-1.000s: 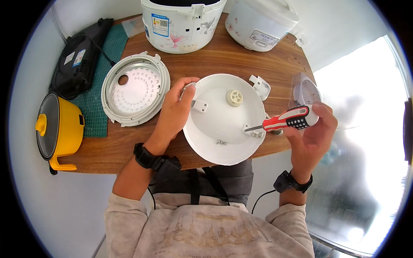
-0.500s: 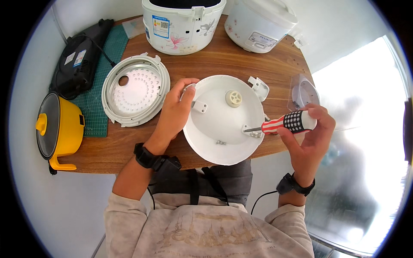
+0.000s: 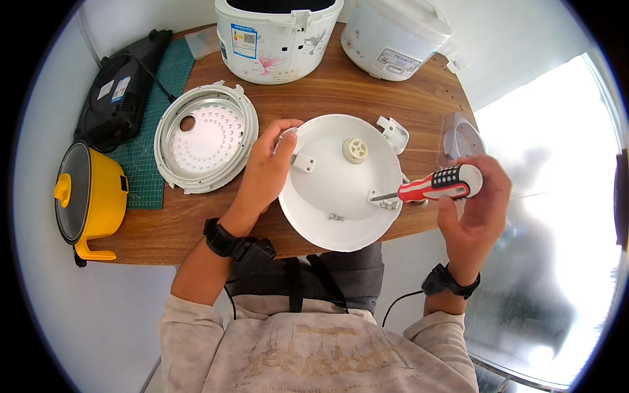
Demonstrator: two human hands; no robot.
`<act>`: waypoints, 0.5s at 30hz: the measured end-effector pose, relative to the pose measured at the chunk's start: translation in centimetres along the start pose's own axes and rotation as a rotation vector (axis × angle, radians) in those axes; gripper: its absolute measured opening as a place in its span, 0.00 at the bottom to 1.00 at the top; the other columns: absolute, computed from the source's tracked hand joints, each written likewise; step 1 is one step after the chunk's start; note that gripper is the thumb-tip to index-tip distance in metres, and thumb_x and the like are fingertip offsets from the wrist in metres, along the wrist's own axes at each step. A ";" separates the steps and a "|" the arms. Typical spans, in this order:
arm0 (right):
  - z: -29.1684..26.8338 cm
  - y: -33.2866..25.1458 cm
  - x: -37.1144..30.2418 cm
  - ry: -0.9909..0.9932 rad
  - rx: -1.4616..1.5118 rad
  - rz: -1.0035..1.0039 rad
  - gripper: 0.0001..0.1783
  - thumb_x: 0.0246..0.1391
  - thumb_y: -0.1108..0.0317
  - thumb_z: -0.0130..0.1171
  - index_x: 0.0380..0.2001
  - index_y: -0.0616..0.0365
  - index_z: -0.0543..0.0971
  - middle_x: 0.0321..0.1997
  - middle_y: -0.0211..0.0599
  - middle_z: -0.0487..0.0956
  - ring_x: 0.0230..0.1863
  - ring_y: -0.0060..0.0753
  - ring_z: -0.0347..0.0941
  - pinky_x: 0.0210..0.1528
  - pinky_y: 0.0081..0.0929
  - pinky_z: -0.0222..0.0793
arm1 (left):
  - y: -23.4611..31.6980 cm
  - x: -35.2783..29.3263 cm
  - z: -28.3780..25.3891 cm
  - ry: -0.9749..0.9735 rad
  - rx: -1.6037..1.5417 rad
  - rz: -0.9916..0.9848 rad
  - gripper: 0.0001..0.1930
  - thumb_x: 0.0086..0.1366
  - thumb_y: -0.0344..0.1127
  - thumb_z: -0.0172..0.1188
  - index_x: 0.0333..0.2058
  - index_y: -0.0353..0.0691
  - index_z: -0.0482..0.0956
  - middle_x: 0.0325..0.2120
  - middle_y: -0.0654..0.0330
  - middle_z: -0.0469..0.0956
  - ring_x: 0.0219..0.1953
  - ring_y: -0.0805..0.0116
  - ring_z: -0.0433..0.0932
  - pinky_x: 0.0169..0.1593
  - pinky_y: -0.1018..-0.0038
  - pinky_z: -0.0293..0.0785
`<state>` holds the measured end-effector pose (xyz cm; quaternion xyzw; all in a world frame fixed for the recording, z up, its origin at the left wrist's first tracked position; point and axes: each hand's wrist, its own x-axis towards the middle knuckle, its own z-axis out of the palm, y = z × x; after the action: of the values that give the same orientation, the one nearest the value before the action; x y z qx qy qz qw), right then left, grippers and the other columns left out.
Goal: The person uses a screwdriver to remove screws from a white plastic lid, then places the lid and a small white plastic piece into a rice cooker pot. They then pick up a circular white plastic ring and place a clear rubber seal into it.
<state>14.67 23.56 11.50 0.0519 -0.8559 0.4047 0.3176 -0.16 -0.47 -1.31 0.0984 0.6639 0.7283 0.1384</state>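
Gripping the lid [image 3: 314, 196] at its left rim with the left hand [image 3: 267, 160], closed firmly around the edge. Holding the screwdriver [image 3: 429, 187] by its butt end in the right hand [image 3: 481, 203], loosely curled, beyond the table [image 3: 367, 98] edge. Pointed leftward at the bracket [image 3: 382, 200] inside the lid; cannot tell if seated on a screw. Lying hollow side up at the table's front edge, with loose screws [image 3: 336, 217] inside. Free behind, over bare wood, up to two cookers [image 3: 275, 56]. Tight at left, with the plate [image 3: 206, 141] near the left hand; farther out, past the mat [image 3: 147, 187], blocked by the pot [image 3: 108, 190]. Obstructed at right by the latch [image 3: 394, 135] beside the lid and the clear box [image 3: 460, 139] near the right hand.
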 end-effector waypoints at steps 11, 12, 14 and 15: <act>-0.5 0.5 0.2 -0.020 -0.057 -0.065 0.32 0.42 0.87 0.62 0.55 0.62 0.75 0.58 0.46 0.74 0.57 0.37 0.73 0.60 0.34 0.70 | -0.2 0.0 0.4 0.051 -0.063 0.054 0.14 0.76 0.38 0.50 0.53 0.39 0.77 0.27 0.70 0.71 0.27 0.83 0.63 0.31 0.81 0.61; -0.3 0.3 0.2 0.006 0.010 -0.032 0.30 0.42 0.85 0.64 0.53 0.62 0.76 0.57 0.45 0.74 0.56 0.37 0.72 0.59 0.33 0.70 | -0.2 0.0 0.4 0.051 -0.055 0.059 0.14 0.76 0.38 0.50 0.53 0.39 0.77 0.28 0.70 0.71 0.27 0.83 0.63 0.31 0.81 0.61; 0.7 -0.2 0.4 0.070 0.121 -0.005 0.29 0.42 0.82 0.71 0.51 0.62 0.77 0.54 0.43 0.73 0.53 0.35 0.71 0.56 0.31 0.70 | -0.2 0.0 0.4 0.046 -0.062 0.053 0.14 0.76 0.38 0.50 0.53 0.39 0.77 0.28 0.70 0.71 0.27 0.83 0.63 0.31 0.81 0.61; 0.9 -0.3 0.5 0.084 0.146 -0.014 0.28 0.42 0.81 0.74 0.50 0.62 0.78 0.53 0.42 0.73 0.52 0.34 0.71 0.55 0.31 0.70 | -0.2 0.0 0.4 0.045 -0.066 0.050 0.14 0.76 0.38 0.50 0.53 0.39 0.77 0.28 0.70 0.71 0.27 0.83 0.63 0.31 0.81 0.61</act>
<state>13.89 22.83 11.58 0.0638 -0.8097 0.4659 0.3511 0.02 -0.08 -1.45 0.0940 0.6396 0.7552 0.1085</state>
